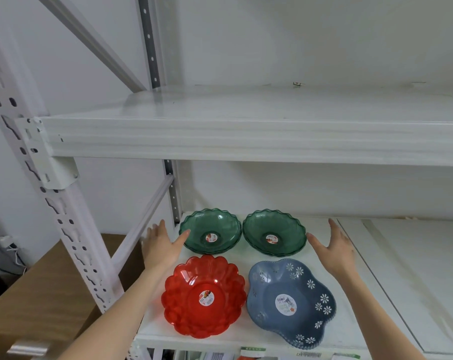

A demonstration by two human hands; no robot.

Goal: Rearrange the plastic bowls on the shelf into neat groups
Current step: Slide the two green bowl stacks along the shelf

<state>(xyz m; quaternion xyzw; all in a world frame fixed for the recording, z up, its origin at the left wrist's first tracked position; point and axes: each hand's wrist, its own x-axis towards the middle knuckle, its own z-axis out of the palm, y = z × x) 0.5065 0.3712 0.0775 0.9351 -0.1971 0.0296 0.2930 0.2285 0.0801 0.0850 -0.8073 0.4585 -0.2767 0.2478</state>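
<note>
A white metal rack is seen against a pale wall. Its upper shelf (pixel 246 118) crosses the middle of the frame; a perforated post (pixel 51 193) runs down the left side. At lower left a brown box (pixel 38 289) is seen beside the rack, and a white plug with cords (pixel 4 241) at the far left edge.

The bowls are set on the lower shelf (pixel 355 281), in the lower centre of the frame, in two rows of two. At the back, two green piles are placed side by side, rims touching or nearly so: the left green bowls (pixel 211 233) and the right green bowls (pixel 274 235); several rims are seen in each pile, the number cannot be told. In front, one red bowl (pixel 203 296) is placed on the left and one blue bowl (pixel 291 302), patterned with white flowers, on the right. A round sticker is carried in each.

The left hand (pixel 160 245) is held flat and spread at the left green pile, thumb tip at its rim. The right hand (pixel 334 245) is likewise spread just beside the right pile. Nothing is gripped by either.
</note>
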